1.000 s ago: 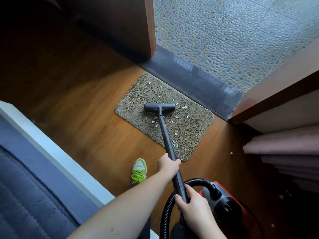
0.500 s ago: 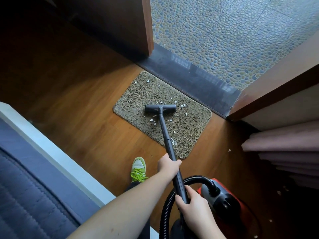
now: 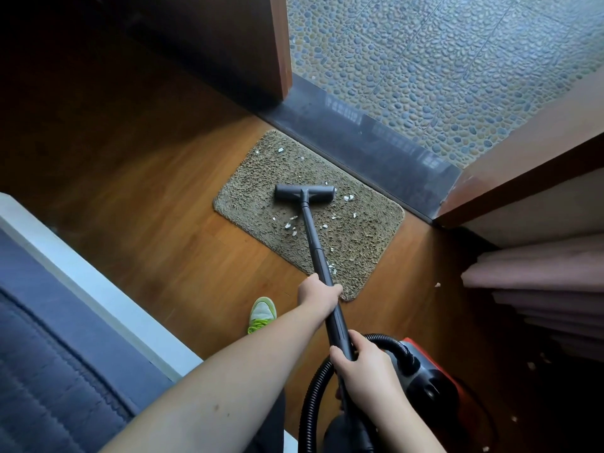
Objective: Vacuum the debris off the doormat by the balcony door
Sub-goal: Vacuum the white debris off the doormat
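I see a wood floor with a green shoe on it. At my left lies a blue mattress with a white edge. Pebble tiles lie past the dark sill, pink folds at right

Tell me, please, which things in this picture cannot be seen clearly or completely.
Head view only:
- Vacuum cleaner body: partly behind the right hand, and its far side is lost in shadow.
- Hose: cut off by the bottom edge.
- Debris on the doormat: pieces too small to identify.
- Doormat pile under the floor nozzle: hidden by it.
- Wand where the left hand grips it: covered.
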A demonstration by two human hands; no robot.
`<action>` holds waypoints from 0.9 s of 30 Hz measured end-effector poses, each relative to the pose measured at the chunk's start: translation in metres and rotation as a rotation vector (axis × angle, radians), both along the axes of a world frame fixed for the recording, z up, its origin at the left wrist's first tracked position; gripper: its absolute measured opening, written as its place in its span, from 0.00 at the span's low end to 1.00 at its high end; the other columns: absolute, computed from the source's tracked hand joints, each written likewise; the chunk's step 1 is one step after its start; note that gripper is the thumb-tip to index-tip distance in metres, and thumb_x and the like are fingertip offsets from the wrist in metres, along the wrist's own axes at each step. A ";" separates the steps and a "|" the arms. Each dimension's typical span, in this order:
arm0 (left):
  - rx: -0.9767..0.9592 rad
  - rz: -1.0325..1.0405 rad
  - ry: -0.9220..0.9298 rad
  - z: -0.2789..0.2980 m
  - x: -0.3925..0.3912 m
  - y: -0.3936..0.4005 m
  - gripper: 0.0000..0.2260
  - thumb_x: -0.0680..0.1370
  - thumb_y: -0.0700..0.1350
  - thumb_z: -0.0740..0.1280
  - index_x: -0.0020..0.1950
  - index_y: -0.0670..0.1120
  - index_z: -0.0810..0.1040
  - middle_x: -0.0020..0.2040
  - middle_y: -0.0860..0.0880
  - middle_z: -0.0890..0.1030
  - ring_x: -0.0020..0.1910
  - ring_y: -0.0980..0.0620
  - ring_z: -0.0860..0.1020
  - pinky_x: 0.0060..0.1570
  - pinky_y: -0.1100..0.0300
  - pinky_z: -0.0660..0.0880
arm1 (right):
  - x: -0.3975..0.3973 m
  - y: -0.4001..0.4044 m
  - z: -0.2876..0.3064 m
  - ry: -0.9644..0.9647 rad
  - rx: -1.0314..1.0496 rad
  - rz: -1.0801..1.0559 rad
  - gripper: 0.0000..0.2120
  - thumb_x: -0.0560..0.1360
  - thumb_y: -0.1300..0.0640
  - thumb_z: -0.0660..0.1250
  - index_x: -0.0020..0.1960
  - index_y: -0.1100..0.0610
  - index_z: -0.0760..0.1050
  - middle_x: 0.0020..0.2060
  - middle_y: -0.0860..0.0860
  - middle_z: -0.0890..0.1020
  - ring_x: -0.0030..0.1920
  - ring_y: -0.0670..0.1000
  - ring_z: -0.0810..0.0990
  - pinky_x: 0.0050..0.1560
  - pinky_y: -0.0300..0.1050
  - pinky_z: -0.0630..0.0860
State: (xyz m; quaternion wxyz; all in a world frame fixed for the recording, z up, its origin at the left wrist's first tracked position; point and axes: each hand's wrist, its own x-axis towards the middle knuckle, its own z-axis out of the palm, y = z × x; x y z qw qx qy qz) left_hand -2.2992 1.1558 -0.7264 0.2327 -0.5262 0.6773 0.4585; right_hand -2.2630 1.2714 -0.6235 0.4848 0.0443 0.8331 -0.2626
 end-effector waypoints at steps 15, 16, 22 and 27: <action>0.039 0.077 0.028 -0.007 -0.005 0.003 0.11 0.73 0.49 0.70 0.51 0.44 0.78 0.45 0.47 0.79 0.41 0.47 0.75 0.39 0.60 0.70 | -0.010 -0.002 0.000 0.031 0.048 0.097 0.07 0.73 0.49 0.61 0.45 0.52 0.70 0.36 0.54 0.81 0.38 0.57 0.82 0.41 0.50 0.81; 0.053 0.090 0.034 -0.006 -0.004 0.004 0.10 0.73 0.49 0.70 0.50 0.45 0.77 0.44 0.47 0.78 0.40 0.47 0.75 0.38 0.60 0.69 | -0.009 -0.002 0.000 0.029 0.062 0.111 0.08 0.73 0.48 0.61 0.46 0.53 0.69 0.38 0.55 0.81 0.39 0.58 0.82 0.42 0.50 0.81; 0.127 0.139 0.049 -0.005 0.006 0.006 0.12 0.71 0.50 0.70 0.50 0.45 0.79 0.44 0.46 0.81 0.41 0.46 0.78 0.38 0.60 0.73 | 0.002 -0.008 -0.001 0.065 0.134 0.223 0.14 0.77 0.49 0.59 0.57 0.56 0.68 0.50 0.56 0.80 0.51 0.59 0.81 0.47 0.46 0.75; 0.164 0.153 0.046 -0.012 0.017 0.005 0.23 0.66 0.53 0.69 0.59 0.46 0.77 0.49 0.45 0.82 0.47 0.43 0.82 0.50 0.50 0.80 | 0.011 -0.011 -0.001 0.048 0.151 0.235 0.20 0.78 0.48 0.58 0.66 0.56 0.65 0.54 0.56 0.79 0.55 0.57 0.80 0.51 0.46 0.74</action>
